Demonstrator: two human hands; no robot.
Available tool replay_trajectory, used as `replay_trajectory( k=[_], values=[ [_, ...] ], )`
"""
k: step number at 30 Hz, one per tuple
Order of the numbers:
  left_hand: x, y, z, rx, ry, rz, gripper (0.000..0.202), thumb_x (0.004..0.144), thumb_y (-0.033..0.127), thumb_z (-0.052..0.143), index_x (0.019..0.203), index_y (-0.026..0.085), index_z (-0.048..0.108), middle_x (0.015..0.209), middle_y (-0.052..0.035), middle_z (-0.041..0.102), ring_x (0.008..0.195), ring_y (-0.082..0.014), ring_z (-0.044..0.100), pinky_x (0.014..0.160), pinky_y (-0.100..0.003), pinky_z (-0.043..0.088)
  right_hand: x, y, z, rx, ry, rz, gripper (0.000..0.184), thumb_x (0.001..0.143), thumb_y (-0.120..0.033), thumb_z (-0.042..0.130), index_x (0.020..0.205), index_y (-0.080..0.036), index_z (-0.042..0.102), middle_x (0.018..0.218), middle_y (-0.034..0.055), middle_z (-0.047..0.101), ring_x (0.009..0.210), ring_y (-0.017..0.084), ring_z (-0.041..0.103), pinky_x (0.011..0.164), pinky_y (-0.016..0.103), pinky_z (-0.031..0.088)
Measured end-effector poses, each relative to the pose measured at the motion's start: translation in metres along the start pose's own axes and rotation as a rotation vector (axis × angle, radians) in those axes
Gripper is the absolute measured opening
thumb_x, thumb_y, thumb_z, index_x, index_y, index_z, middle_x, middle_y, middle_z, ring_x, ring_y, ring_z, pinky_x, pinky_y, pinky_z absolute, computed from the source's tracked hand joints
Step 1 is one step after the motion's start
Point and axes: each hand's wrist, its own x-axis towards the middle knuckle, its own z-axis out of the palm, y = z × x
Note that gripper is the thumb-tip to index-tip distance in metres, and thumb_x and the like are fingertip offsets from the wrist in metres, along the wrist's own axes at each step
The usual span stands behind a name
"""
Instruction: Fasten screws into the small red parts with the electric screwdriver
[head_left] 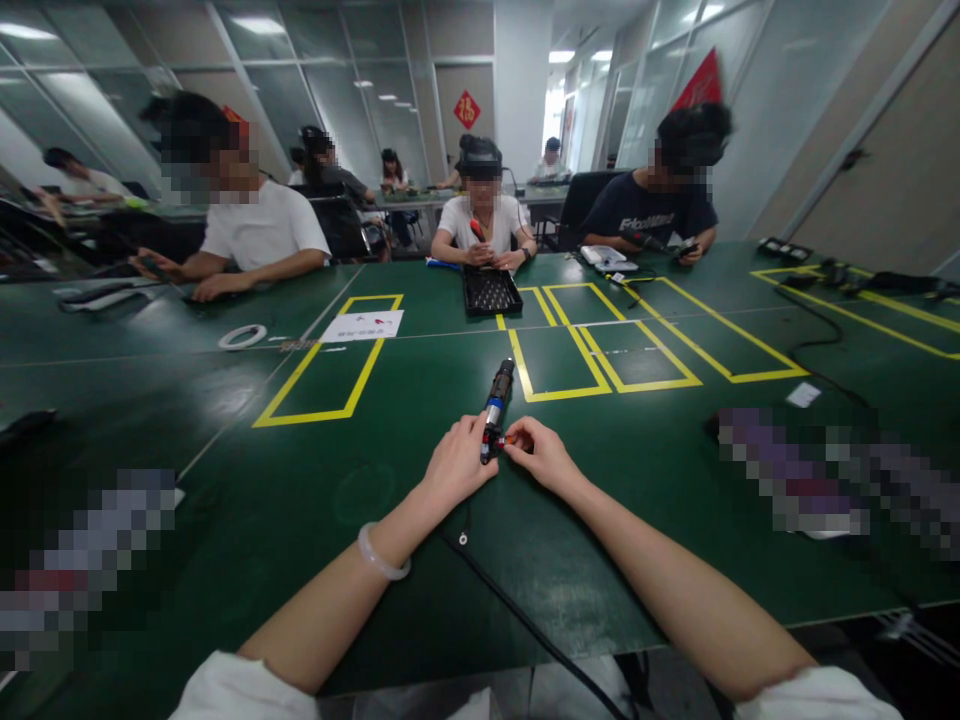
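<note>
A slim cylindrical motor unit, black and silver with a blue band, looks like an electric screwdriver with its inner parts bare. My left hand is closed around its near end, which rests at the table, tip pointing away from me. On the right side of that end, the fingertips of my right hand are pinched together at a small orange-red piece, perhaps a wire or connector; its kind is too small to tell. Below my left hand, a thin lead ends in a ring terminal. A black cable runs toward the table's near edge.
Yellow tape rectangles mark the green table. A white paper sheet and a tape roll lie at the left. Across from me, a person works behind a black tray of small parts. Others sit either side.
</note>
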Motion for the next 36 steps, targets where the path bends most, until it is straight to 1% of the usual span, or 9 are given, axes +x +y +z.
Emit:
replay_trajectory(
  k=[4, 12, 16, 20, 24, 28, 30, 32, 36],
  values=[
    [-0.002, 0.008, 0.004, -0.001, -0.002, 0.048, 0.062, 0.078, 0.032, 0.056, 0.136, 0.018, 0.036, 0.119, -0.0125, 0.051, 0.102, -0.0252, 0.054, 0.085, -0.035, 0.045, -0.003, 0.0, 0.0, -0.075, -0.04, -0.07, 0.012, 0.078, -0.015, 0.062, 0.088, -0.019, 0.056, 0.082, -0.0007, 0.055, 0.068, 0.013, 0.052, 0.065, 0.025, 0.042],
    [-0.003, 0.004, 0.006, 0.019, 0.024, 0.072, 0.063, 0.08, 0.035, 0.055, 0.138, 0.019, 0.035, 0.12, -0.0132, 0.051, 0.103, -0.0267, 0.053, 0.085, -0.037, 0.043, -0.003, -0.008, -0.01, -0.089, -0.128, -0.111, 0.002, 0.082, -0.017, 0.061, 0.084, -0.019, 0.061, 0.08, 0.0002, 0.054, 0.07, 0.013, 0.054, 0.068, 0.025, 0.043],
    [-0.004, 0.003, 0.006, 0.024, 0.037, 0.079, 0.062, 0.081, 0.037, 0.055, 0.138, 0.019, 0.036, 0.119, -0.0127, 0.051, 0.101, -0.0261, 0.053, 0.085, -0.037, 0.042, -0.002, -0.006, -0.011, -0.123, -0.114, -0.134, 0.005, 0.083, -0.018, 0.062, 0.086, -0.019, 0.064, 0.084, 0.0018, 0.055, 0.073, 0.014, 0.054, 0.07, 0.026, 0.044],
    [-0.004, 0.005, 0.008, 0.028, 0.054, 0.081, 0.064, 0.083, 0.042, 0.054, 0.139, 0.017, 0.034, 0.118, -0.0138, 0.051, 0.102, -0.0266, 0.053, 0.085, -0.037, 0.041, -0.001, -0.007, -0.007, -0.136, -0.096, -0.119, 0.005, 0.084, -0.017, 0.059, 0.084, -0.019, 0.065, 0.078, 0.0007, 0.055, 0.068, 0.013, 0.053, 0.065, 0.024, 0.042],
    [-0.001, 0.011, 0.01, 0.061, 0.066, 0.036, 0.061, 0.087, 0.043, 0.047, 0.14, 0.016, 0.035, 0.116, -0.016, 0.051, 0.1, -0.0273, 0.053, 0.083, -0.039, 0.04, -0.003, -0.012, -0.006, -0.151, -0.076, -0.132, 0.014, 0.089, -0.023, 0.055, 0.079, -0.018, 0.064, 0.077, 0.0018, 0.057, 0.07, 0.014, 0.054, 0.067, 0.025, 0.042],
    [0.002, 0.013, 0.01, 0.097, 0.066, 0.002, 0.06, 0.089, 0.043, 0.044, 0.142, 0.016, 0.035, 0.113, -0.0164, 0.053, 0.099, -0.028, 0.052, 0.08, -0.039, 0.04, -0.005, -0.014, -0.007, -0.104, -0.07, -0.149, 0.013, 0.09, -0.025, 0.053, 0.089, -0.019, 0.065, 0.085, 0.0031, 0.058, 0.075, 0.015, 0.055, 0.07, 0.026, 0.043],
    [0.001, 0.01, 0.009, 0.103, 0.071, 0.005, 0.059, 0.09, 0.043, 0.042, 0.142, 0.016, 0.035, 0.114, -0.0165, 0.053, 0.1, -0.0282, 0.051, 0.082, -0.039, 0.039, -0.005, -0.012, -0.007, -0.076, -0.064, -0.145, 0.014, 0.091, -0.025, 0.053, 0.097, -0.02, 0.064, 0.088, 0.0031, 0.058, 0.074, 0.014, 0.056, 0.07, 0.026, 0.044],
    [-0.002, 0.003, 0.007, 0.115, 0.081, 0.009, 0.06, 0.09, 0.045, 0.043, 0.142, 0.016, 0.036, 0.116, -0.0163, 0.053, 0.102, -0.0283, 0.05, 0.086, -0.04, 0.038, -0.005, -0.009, -0.007, -0.063, -0.069, -0.137, 0.015, 0.09, -0.025, 0.053, 0.1, -0.02, 0.063, 0.086, 0.0027, 0.057, 0.074, 0.014, 0.056, 0.069, 0.026, 0.044],
    [-0.012, -0.023, -0.001, 0.185, 0.093, -0.03, 0.061, 0.09, 0.048, 0.042, 0.142, 0.018, 0.036, 0.119, -0.0152, 0.052, 0.104, -0.0283, 0.05, 0.091, -0.04, 0.036, -0.004, -0.004, -0.008, -0.063, -0.108, -0.126, 0.014, 0.09, -0.024, 0.053, 0.098, -0.02, 0.063, 0.087, 0.0029, 0.059, 0.075, 0.014, 0.057, 0.07, 0.026, 0.045]
  ],
)
